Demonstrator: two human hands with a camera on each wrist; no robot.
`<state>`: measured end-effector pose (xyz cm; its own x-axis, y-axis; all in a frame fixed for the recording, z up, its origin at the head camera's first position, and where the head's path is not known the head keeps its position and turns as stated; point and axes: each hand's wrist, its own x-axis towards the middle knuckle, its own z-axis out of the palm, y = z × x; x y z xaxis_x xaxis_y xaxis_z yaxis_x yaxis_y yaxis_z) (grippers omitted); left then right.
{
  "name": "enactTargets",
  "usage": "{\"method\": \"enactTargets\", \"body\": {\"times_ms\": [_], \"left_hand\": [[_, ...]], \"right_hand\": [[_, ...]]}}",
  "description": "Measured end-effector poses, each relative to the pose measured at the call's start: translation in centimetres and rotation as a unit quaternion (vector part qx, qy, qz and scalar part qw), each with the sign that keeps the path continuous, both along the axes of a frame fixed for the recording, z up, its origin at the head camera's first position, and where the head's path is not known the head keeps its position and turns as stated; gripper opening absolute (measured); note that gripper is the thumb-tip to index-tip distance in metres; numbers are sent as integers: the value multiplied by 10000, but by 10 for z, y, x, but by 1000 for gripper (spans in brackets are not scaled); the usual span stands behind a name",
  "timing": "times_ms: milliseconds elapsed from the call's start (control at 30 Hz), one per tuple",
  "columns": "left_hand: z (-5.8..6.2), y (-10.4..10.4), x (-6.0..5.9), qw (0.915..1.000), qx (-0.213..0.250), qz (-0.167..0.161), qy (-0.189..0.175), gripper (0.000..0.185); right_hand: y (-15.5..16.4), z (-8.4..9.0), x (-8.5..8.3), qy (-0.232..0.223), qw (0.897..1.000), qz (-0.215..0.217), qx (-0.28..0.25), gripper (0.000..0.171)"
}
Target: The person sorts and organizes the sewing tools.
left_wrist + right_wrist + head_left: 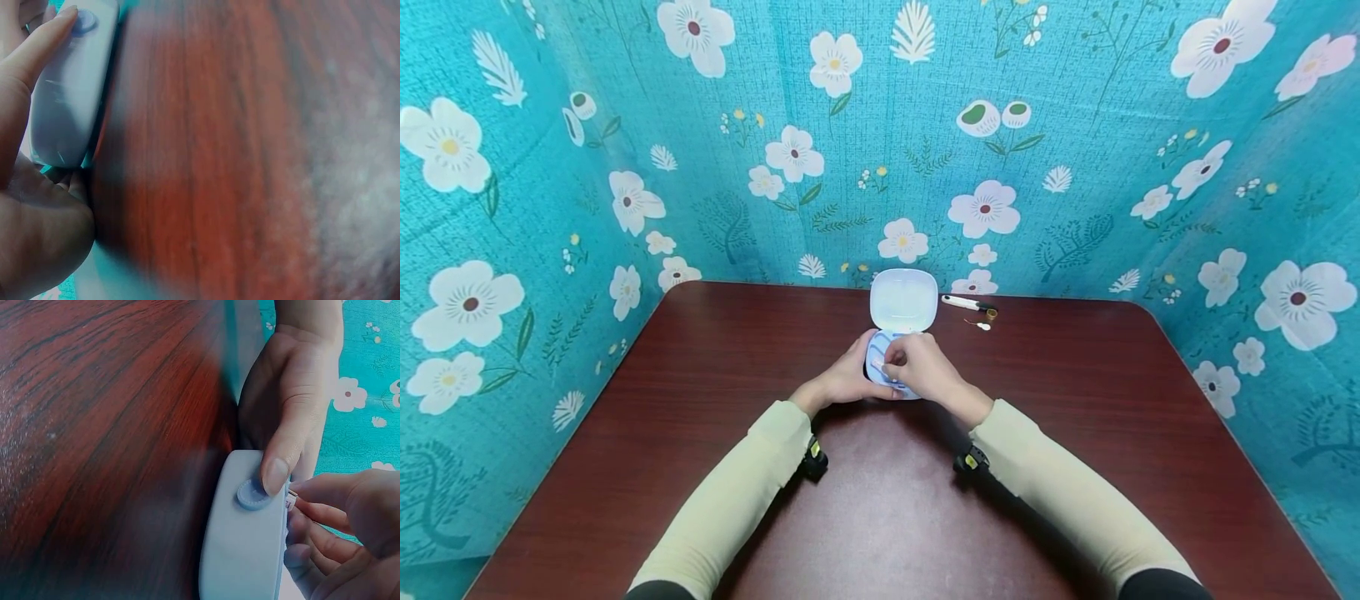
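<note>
A pale blue case (877,364) sits on the dark red table (715,392), its white lid (903,298) standing open toward the back. My left hand (859,369) grips the case's base from the left; in the right wrist view its thumb (281,456) presses beside a round ribbed knob (252,494) on the case's side (240,550). My right hand (901,363) reaches into the case from the right. Its fingertips (325,494) pinch a small white piece (291,499) at the case's rim. The left wrist view shows the case (69,94) held in my left hand (31,206).
Behind the case to the right lie a white pen-like tool (961,302), a small brown item (991,314) and a tiny white piece (983,325). Teal floral cloth (1075,167) walls in the table at the back and both sides.
</note>
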<state>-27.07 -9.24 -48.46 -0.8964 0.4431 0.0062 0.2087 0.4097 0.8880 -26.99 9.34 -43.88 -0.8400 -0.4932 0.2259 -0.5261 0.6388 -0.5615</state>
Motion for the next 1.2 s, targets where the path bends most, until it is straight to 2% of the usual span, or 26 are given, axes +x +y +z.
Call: {"method": "enactTargets", "body": {"times_ms": [267,533,767,1033,1200], "left_hand": [[0,1,0,10000,-12,4,12,111],[1,1,2,10000,26,-39,-29,113],[3,0,1,10000,51,6,-26,112],[3,1,1,9997,222,73,33,111],[3,1,2,9999,134,24,82,111]], "right_hand": [[3,0,1,402,9989,-84,225,5],[10,3,0,223,9991,-19,354,4],[22,14,-2,71,9995,134,284,4],[39,22,-5,173,9992,45,352,4],[50,21,-8,250,9989,3,387,5]]}}
